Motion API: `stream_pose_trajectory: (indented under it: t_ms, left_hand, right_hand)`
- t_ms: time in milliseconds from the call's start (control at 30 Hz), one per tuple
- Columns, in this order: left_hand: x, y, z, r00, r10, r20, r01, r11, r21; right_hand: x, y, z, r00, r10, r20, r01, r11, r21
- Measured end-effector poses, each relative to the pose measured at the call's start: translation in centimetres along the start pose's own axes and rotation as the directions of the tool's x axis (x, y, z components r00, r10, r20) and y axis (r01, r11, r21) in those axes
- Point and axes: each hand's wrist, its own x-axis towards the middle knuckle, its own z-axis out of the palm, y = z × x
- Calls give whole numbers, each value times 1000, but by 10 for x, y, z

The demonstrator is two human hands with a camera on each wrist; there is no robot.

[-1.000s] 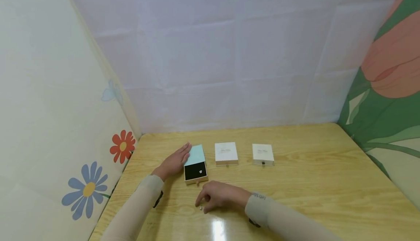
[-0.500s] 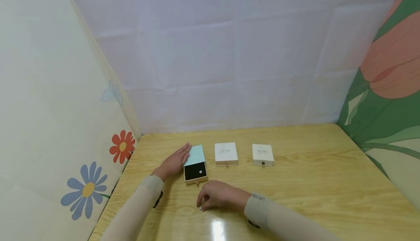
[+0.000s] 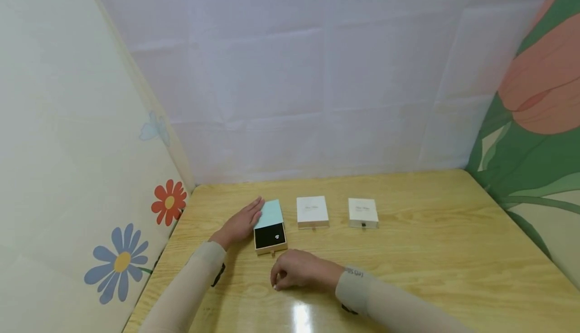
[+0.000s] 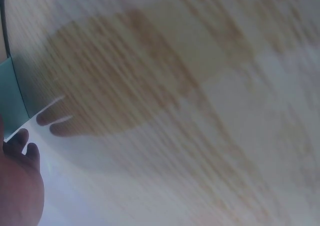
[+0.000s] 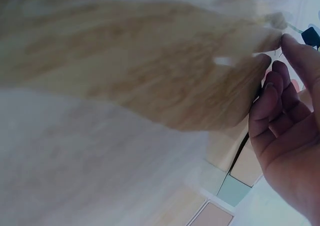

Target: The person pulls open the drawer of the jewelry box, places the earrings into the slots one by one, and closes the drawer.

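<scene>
My left hand (image 3: 242, 223) lies with its fingers straight along the left side of a small teal-topped jewellery box (image 3: 270, 213). The box's drawer (image 3: 259, 238) is pulled out towards me and shows a black lining. A shiny earring (image 3: 277, 237) sits on the right part of that lining. In front of the box my right hand (image 3: 296, 270) is low over the table, pinching a second tiny shiny earring (image 3: 274, 286) between thumb and forefinger. The fingers mostly cover it. In the left wrist view only part of the left hand (image 4: 20, 186) shows beside the teal lid.
A white box (image 3: 312, 209) and a smaller cream box (image 3: 362, 211), both with their drawers pushed in, stand in a row to the right of the teal one. The wooden table (image 3: 421, 242) reflects light near the front. Printed cloth hangs on the sides.
The right thumb and forefinger have closed on the earring that lay on the table between them. My left hand and the boxes have stayed in place.
</scene>
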Motion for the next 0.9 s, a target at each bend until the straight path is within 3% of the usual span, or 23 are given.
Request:
stream_pose_trajectory:
  t_ms: [300,600,900]
  left_hand:
    - [-2,2,-1,1000,10,-5,-10,1000,-8]
    - [-3,5,-2,1000,2,-1,-2,1000,-11]
    - [-2,5,-2,1000,-7,-17,7,1000,-26]
  right_hand:
    - [1,-1,4,999,18,-47,-20,998,-60]
    - [5,-5,3,993,101,-59,-98,994,56]
    - [9,-4,4,989,105,-103,-95,991,98]
